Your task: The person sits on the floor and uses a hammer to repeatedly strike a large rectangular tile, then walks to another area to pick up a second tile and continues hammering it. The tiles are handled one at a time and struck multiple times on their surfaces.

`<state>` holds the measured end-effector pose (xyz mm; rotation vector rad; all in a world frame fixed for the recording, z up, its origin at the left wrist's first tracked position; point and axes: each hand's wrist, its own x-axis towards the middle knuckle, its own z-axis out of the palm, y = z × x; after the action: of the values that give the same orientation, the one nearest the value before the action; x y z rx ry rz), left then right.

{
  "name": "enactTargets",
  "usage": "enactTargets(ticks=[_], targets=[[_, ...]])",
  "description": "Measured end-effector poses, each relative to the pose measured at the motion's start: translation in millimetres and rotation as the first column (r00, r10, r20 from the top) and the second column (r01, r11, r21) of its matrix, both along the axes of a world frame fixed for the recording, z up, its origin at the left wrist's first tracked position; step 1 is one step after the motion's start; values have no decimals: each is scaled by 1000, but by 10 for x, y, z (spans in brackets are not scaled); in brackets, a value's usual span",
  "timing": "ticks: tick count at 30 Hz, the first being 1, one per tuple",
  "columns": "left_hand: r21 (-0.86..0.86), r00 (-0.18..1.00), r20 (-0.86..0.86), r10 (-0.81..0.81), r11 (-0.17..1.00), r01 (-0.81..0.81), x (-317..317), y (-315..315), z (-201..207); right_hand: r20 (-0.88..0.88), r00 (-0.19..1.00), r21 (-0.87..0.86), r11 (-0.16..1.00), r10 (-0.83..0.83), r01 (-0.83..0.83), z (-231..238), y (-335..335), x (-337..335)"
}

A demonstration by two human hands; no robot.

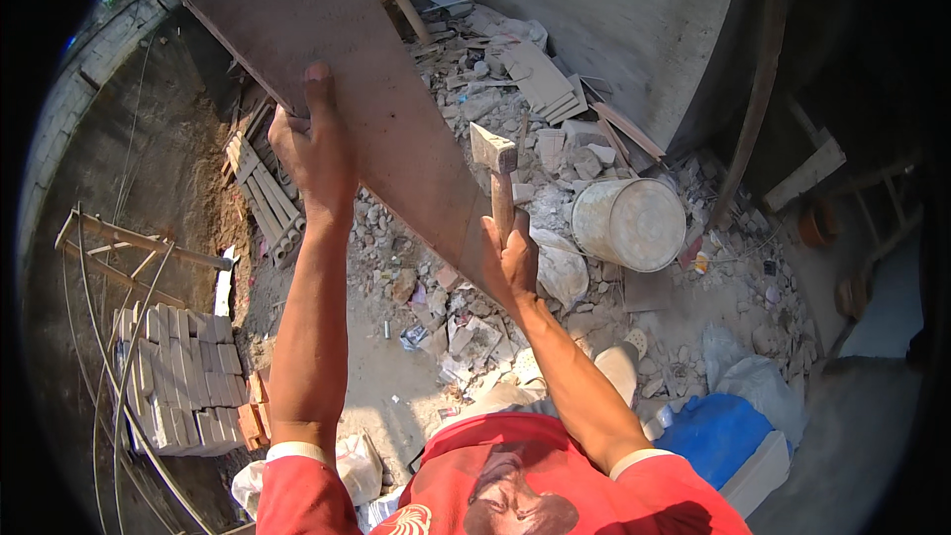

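Note:
My left hand is closed round the left edge of a long, wide brown board, its thumb lying on the upper face. The board slants from the upper left down to my right hand. In that hand I grip a hammer by its wooden handle, head up and pale with dust. My right hand also rests against the lower end of the board; whether its fingers hold the board too is hidden.
Rubble covers much of the ground. A dusty upturned bucket stands right of the hammer. Stacked pale bricks and curved rods lie left. Blue sheeting is at lower right. A grey wall rises behind.

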<state>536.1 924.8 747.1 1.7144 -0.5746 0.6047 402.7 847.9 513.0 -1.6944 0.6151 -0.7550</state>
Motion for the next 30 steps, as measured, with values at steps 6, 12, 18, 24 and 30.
enactTargets(ticks=[6, 12, 18, 24, 30], targets=[[50, 999, -10, 40, 998, -39, -98, -76, -51, -53, 996, 28, 997, 74, -72, 76, 47, 100], [15, 996, -76, 47, 999, -46, -67, -31, -91, -22, 989, 24, 989, -146, 146, 86, 139, 21], [25, 998, -36, 57, 998, -56, -69, 21, -162, -230, 970, 89, 994, 83, -64, -54, 51, 99], [-12, 997, -44, 69, 997, -70, -40, 86, -182, -3, 996, 6, 996, -89, 89, -122, 175, 33], [-15, 999, -49, 25, 1000, -26, -83, 151, -215, -127, 990, -16, 998, 61, -63, -280, 121, 284]])
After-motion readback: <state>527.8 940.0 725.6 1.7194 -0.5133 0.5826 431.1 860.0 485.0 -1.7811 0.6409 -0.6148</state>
